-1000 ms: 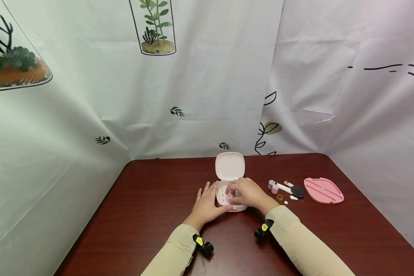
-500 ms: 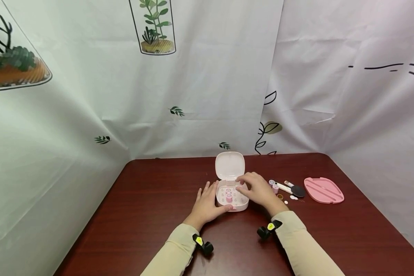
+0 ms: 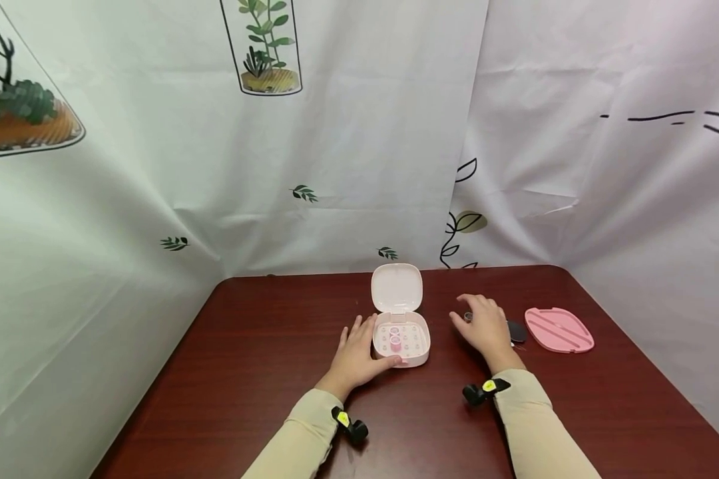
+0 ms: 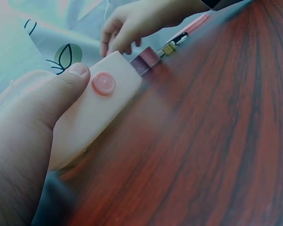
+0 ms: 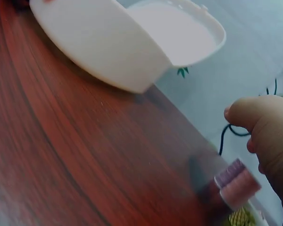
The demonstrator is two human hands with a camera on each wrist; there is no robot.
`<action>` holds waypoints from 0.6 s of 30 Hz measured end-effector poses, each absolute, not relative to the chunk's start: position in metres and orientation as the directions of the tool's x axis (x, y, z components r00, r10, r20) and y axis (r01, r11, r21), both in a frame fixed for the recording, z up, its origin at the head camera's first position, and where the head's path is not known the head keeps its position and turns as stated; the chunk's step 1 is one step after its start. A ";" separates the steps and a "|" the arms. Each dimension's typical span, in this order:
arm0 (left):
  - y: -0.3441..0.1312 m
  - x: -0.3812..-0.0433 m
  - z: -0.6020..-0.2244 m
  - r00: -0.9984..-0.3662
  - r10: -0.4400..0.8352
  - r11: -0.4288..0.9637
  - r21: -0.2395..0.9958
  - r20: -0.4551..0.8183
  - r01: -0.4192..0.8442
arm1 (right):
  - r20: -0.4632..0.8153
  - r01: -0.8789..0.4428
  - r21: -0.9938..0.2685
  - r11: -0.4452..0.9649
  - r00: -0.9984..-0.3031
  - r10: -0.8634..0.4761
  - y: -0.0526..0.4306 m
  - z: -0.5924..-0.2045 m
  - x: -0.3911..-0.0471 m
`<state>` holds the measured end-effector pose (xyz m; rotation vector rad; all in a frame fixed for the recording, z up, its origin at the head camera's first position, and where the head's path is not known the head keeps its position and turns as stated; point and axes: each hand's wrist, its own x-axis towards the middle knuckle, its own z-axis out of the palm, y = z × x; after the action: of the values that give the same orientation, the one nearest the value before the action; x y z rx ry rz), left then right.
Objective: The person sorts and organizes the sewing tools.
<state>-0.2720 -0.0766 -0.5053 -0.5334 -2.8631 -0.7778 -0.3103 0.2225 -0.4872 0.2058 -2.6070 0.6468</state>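
With our left hand spread against the sewing case and our right hand parted beside the purple thread spool and pink thread spool on the table, we'd expect light, stiff spools, best pinched round their sides.

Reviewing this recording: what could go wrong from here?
The purple cylindrical spool and the pink cylindrical spool sit side by side near the right grip, so grabbing one might topple the other. The pale-pink rounded plastic box could slide if the left grip against it pushes.
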 end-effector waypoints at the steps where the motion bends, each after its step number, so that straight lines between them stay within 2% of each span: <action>1: -0.077 -0.272 -0.506 -0.930 0.301 0.806 0.465 0.212 0.367 | 0.443 -0.225 -0.410 0.884 -0.896 -0.023 0.225 -0.488 -0.310; 7: -0.078 -0.274 -0.508 -0.932 0.299 0.814 0.455 0.207 0.362 | 0.400 -0.153 -0.412 0.898 -0.916 0.028 0.233 -0.492 -0.307; 18: -0.077 -0.274 -0.507 -0.927 0.305 0.802 0.466 0.217 0.373 | 0.415 -0.155 -0.441 0.884 -0.909 0.047 0.235 -0.496 -0.306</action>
<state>-0.2737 -0.0773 -0.5068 -0.5401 -2.8567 -0.7801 -0.3065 0.2351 -0.4965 0.0792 -2.6312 0.6637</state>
